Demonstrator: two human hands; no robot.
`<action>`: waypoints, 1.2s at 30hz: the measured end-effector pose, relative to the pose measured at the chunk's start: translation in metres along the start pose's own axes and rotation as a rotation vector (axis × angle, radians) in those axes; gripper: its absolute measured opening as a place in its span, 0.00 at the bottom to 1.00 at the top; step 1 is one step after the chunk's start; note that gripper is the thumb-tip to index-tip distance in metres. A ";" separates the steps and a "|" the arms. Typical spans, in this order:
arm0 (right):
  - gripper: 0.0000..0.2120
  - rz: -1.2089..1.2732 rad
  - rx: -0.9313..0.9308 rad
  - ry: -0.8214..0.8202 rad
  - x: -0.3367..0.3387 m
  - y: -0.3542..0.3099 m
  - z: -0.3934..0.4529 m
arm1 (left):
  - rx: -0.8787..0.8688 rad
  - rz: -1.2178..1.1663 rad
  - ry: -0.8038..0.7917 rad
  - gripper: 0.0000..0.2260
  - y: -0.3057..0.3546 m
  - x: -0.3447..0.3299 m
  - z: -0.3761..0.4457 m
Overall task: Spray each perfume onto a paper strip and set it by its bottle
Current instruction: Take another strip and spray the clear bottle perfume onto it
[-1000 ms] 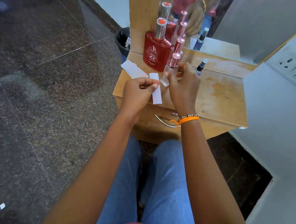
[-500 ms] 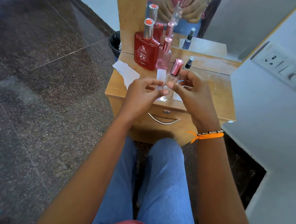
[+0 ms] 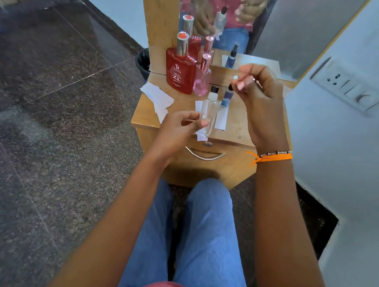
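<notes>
Wooden worktop (image 3: pixel 235 121) carries a red bottle (image 3: pixel 180 73), pink bottle (image 3: pixel 202 78) and small blue bottle (image 3: pixel 227 95). Left hand (image 3: pixel 176 129) fingers grip a clear bottle (image 3: pixel 208 113), uncapped, with a paper strip (image 3: pixel 201 137) largely hidden behind. Right hand (image 3: pixel 256 89) fingers pinch something small, presumably its cap, indistinct.

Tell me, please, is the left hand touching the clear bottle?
Touching. The head view shows the left hand gripping the clear bottle near its base, fingertips pressed against the glass, lifted above the wooden table.
</notes>
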State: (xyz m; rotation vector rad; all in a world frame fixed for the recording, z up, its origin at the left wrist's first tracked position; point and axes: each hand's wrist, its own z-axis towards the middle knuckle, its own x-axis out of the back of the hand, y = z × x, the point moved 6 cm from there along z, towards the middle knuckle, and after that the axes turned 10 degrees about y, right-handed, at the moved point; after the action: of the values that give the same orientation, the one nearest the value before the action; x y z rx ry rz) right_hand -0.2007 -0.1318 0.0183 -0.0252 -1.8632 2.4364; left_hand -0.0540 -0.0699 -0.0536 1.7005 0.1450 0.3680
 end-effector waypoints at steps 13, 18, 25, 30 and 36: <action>0.15 -0.116 0.104 -0.105 -0.017 0.025 -0.032 | -0.068 -0.083 -0.063 0.06 0.018 -0.007 -0.004; 0.18 -0.086 0.069 -0.085 -0.012 0.027 -0.032 | -0.095 -0.055 0.026 0.05 0.018 -0.004 0.000; 0.22 0.067 -0.078 -0.056 0.001 0.044 -0.037 | -0.068 -0.013 0.181 0.05 0.010 0.007 0.005; 0.22 0.365 -0.283 -0.048 -0.002 0.061 -0.048 | -0.055 -0.073 0.147 0.08 0.013 0.001 0.009; 0.20 0.546 -0.315 -0.060 -0.003 0.061 -0.054 | 0.014 -0.159 0.117 0.15 0.013 -0.005 0.009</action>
State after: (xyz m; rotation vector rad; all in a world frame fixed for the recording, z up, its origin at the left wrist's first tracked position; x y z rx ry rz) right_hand -0.1978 -0.0961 -0.0550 -0.5520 -2.5218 2.4196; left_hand -0.0576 -0.0820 -0.0423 1.6693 0.3671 0.3479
